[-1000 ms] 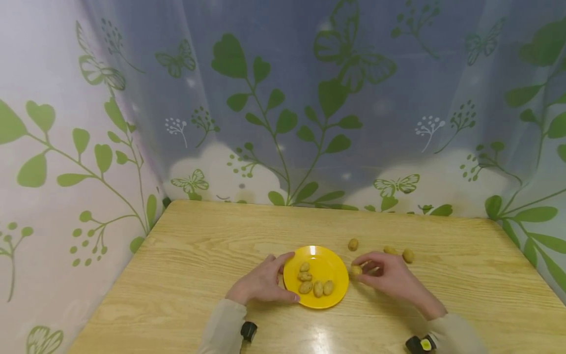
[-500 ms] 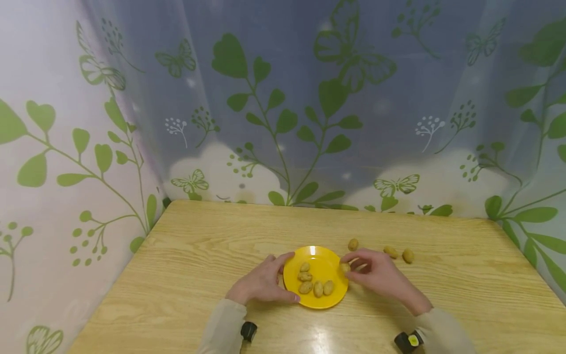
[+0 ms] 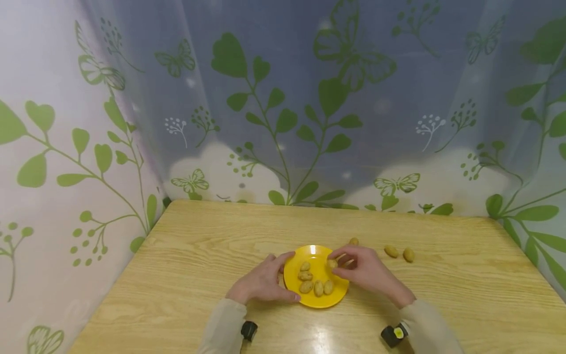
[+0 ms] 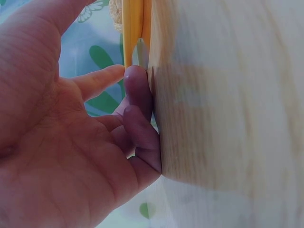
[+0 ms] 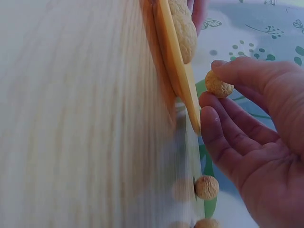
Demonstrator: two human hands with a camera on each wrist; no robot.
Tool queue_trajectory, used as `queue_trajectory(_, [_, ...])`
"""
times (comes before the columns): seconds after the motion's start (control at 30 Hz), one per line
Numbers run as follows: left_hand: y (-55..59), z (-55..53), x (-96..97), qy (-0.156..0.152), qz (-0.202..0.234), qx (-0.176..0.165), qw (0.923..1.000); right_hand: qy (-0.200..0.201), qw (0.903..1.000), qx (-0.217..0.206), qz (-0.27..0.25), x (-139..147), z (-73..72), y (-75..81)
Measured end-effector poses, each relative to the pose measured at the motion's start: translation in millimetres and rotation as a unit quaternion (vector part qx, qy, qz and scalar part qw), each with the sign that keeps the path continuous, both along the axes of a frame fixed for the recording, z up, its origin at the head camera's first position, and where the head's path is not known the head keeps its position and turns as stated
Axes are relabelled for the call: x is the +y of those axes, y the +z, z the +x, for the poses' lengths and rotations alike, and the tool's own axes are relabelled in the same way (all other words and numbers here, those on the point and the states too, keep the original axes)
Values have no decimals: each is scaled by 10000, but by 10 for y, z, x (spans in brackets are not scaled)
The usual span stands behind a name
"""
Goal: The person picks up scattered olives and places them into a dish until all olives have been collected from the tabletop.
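Note:
In the head view a yellow plate (image 3: 319, 271) rests on the table, with several tan, oval nuts (image 3: 306, 287) along its left and front. My left hand (image 3: 263, 280) holds the plate's left rim, thumb at the front and index finger toward the back. Over the plate's right part, my right hand (image 3: 364, 268) pinches one more wrinkled tan nut (image 5: 218, 84) between thumb and fingertips. In the right wrist view that nut is above the plate's edge, apart from the others. The left wrist view shows the left fingers (image 4: 137, 88) at the rim, low against the tabletop.
Behind the right hand, three loose nuts lie on the wooden table (image 3: 212, 236): one nut (image 3: 353, 241) partly hidden by the hand, and a pair, one nut (image 3: 391, 251) beside another nut (image 3: 409, 254). A patterned curtain (image 3: 274, 98) encloses the table's back and sides.
My right hand has moved left with the pinched nut, from beside the plate to over its right part. The left hand keeps its hold on the rim.

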State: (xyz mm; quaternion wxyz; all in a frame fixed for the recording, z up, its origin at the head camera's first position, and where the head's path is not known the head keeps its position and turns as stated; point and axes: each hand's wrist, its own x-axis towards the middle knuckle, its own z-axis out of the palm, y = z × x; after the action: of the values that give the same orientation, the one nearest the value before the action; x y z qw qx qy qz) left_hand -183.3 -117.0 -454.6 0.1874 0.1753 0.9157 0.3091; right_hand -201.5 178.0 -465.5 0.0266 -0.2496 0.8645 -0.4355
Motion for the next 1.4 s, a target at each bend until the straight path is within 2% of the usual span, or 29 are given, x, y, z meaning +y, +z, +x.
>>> queue_trajectory(0.53, [28,8,-12,-11,27,37,10000,254,9997,17,4,-247,-98,-11])
queue_trajectory(1.13, [1,-1,-10,-40,61,-8,10000,237,9982,-150,534,-409,-188,-13])
queue_trajectory(1.4, [4,2,-1,-49,28,-33,10000,218,9980,-149,579,-457,-194,-11])
